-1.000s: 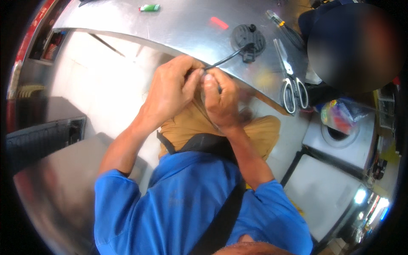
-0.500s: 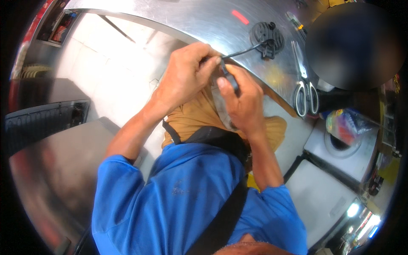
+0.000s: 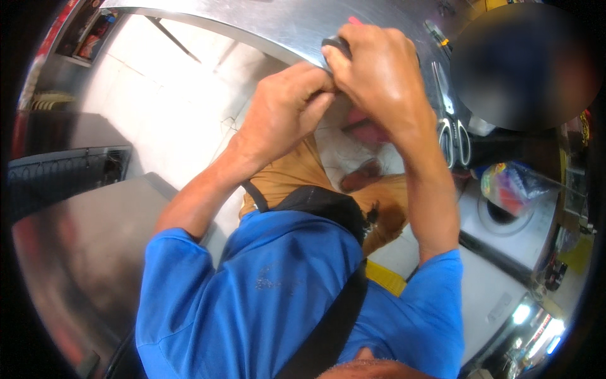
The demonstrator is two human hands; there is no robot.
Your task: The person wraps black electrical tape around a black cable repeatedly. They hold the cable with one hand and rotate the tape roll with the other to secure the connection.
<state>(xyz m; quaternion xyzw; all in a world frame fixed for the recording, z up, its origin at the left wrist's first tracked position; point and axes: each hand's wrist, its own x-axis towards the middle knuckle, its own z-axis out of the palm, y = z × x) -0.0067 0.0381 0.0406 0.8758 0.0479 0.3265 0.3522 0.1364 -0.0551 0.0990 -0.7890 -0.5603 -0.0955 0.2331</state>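
Note:
My left hand (image 3: 287, 104) is closed at the near edge of the metal table, thumb against bent fingers. It pinches the end of a black cable, which is now hidden behind the hands. My right hand (image 3: 379, 69) is raised over the table edge, its knuckles just right of the left hand's. Its thumb and fingers are closed on a black, curved thing (image 3: 338, 45) that looks like a tape roll seen edge-on. The round black ribbed part on the cable is covered by the right hand and wrist.
Scissors with black and white handles (image 3: 446, 142) lie right of my right forearm on the metal table (image 3: 265, 22). Beyond them is a utility knife (image 3: 437, 33), and a red strip (image 3: 355, 20) peeks out above my right hand. A washing machine (image 3: 530, 234) with a plastic bag (image 3: 514, 186) stands at right.
My right hand has moved up and forward from below the left hand, carrying the black curved thing over the table edge. It now hides the round black part. The left hand has hardly moved.

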